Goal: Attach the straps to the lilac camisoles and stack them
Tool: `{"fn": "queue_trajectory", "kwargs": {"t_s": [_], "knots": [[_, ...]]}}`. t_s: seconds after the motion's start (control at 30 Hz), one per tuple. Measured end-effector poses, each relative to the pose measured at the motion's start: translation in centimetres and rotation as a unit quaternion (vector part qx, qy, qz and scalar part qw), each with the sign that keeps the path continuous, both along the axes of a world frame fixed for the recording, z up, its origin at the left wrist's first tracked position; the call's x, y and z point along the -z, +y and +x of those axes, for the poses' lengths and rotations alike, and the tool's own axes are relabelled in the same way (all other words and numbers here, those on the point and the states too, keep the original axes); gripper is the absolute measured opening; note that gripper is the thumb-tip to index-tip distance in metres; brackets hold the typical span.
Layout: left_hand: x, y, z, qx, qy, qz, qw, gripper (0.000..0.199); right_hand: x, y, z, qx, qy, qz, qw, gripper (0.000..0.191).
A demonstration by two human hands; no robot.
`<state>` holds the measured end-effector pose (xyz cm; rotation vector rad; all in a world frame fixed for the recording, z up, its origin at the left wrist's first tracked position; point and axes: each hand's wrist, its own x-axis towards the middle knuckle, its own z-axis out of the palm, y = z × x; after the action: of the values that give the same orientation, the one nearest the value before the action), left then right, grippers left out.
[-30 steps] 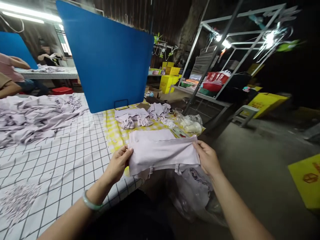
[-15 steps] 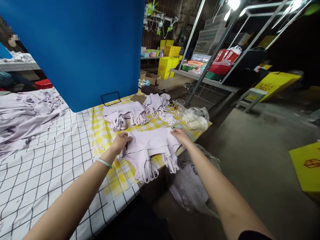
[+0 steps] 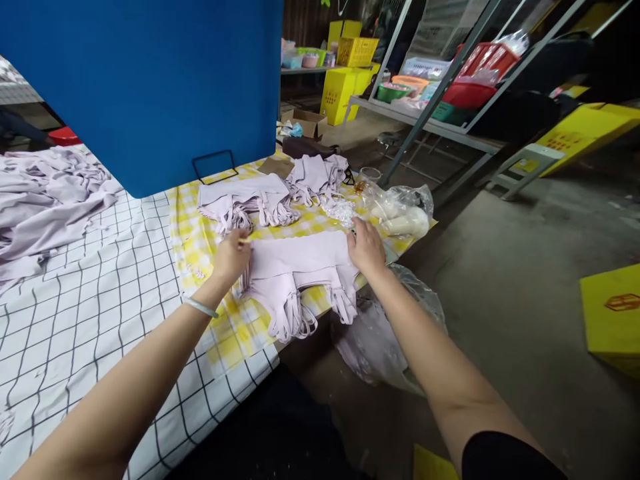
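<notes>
A stack of pale lilac strappy tops [image 3: 300, 257] lies in front of me, its loops of strap hanging toward the table's near edge. At its upper left corner is my left hand [image 3: 231, 259], fingers curled into a pinch; what lies between the fingertips is too small to make out. My right hand [image 3: 367, 248] is closed over the upper right corner of the top piece, its fingertips partly hidden. Behind the stack sits a second pile of lilac tops [image 3: 250, 193], with another lilac bundle [image 3: 317, 177] to its right.
A large blue board [image 3: 175, 87] stands on the table. White checked cloth [image 3: 100, 320] and yellow checked cloth [image 3: 185, 227] cover the tabletop. Lilac fabric [image 3: 45, 193] is heaped at left. A clear bag [image 3: 405, 210] lies at the right edge; a filled plastic bag [image 3: 375, 340] stands below.
My left hand has shifted slightly up and away from the corner. My right hand has turned and closed further over the right corner. The view has tilted down; the stack stays put.
</notes>
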<state>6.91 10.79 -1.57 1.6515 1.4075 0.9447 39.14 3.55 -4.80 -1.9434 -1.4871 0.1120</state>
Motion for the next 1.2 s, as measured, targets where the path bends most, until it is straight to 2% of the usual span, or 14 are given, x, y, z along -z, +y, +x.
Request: {"fn": "queue_trajectory", "kwargs": {"t_s": [0.07, 0.13, 0.2, 0.27, 0.43, 0.57, 0.63, 0.73, 0.83, 0.87, 0.97, 1.03, 1.1, 1.2], "knots": [[-0.2, -0.6, 1.1, 0.086, 0.134, 0.128, 0.979, 0.038, -0.3, 0.4, -0.7, -0.062, -0.096, 0.002, 0.993, 0.053], [0.1, -1.3, 2.3, 0.184, 0.279, 0.205, 0.920, 0.044, 0.1, 1.0, -1.2, -0.118, -0.136, -0.047, 0.983, 0.057], [0.7, -1.7, 3.1, 0.233, 0.374, 0.188, 0.878, 0.052, 1.1, 1.7, -1.2, -0.149, -0.138, -0.123, 0.971, 0.062], [1.6, -1.8, 3.3, 0.243, 0.420, 0.150, 0.862, 0.059, 2.2, 2.3, -0.9, -0.163, -0.135, -0.170, 0.963, 0.067], [2.8, -1.3, 3.3, 0.232, 0.428, 0.129, 0.864, 0.064, 4.1, 3.0, -0.2, -0.165, -0.129, -0.146, 0.967, 0.070], [1.3, -3.2, 2.5, 0.242, 0.415, 0.091, 0.872, 0.065, 4.6, 1.9, 0.1, -0.183, -0.140, -0.104, 0.967, 0.066], [0.5, -4.8, 0.7, 0.222, 0.378, 0.098, 0.893, 0.066, 5.2, 1.9, 0.5, -0.188, -0.166, -0.070, 0.965, 0.066], [0.2, -7.9, -4.3, 0.162, 0.283, 0.097, 0.940, 0.073, 5.4, 3.7, -0.8, -0.129, -0.224, 0.017, 0.966, 0.061], [1.1, -11.0, -11.5, 0.061, 0.180, 0.054, 0.980, 0.068, 3.4, 5.4, -9.1, -0.217, -0.228, 0.115, 0.942, 0.053], [1.4, -11.7, -13.9, 0.021, 0.150, 0.043, 0.988, 0.067, 2.3, 5.6, -13.7, -0.277, -0.209, 0.128, 0.929, 0.049], [2.5, -12.3, -20.5, -0.115, 0.074, 0.038, 0.990, 0.063, -0.7, 6.0, -30.2, -0.499, -0.144, 0.098, 0.849, 0.042], [3.1, -11.9, -23.6, -0.218, 0.033, 0.059, 0.974, 0.060, -2.0, 6.9, -41.0, -0.576, -0.139, 0.055, 0.804, 0.037], [3.6, -11.5, -25.2, -0.306, 0.005, 0.076, 0.949, 0.058, -2.5, 8.7, -50.1, -0.569, -0.191, -0.005, 0.800, 0.033], [4.3, -11.5, -25.4, -0.356, -0.005, 0.084, 0.931, 0.056, -2.2, 13.0, -59.5, -0.542, -0.221, -0.019, 0.811, 0.042]]}}
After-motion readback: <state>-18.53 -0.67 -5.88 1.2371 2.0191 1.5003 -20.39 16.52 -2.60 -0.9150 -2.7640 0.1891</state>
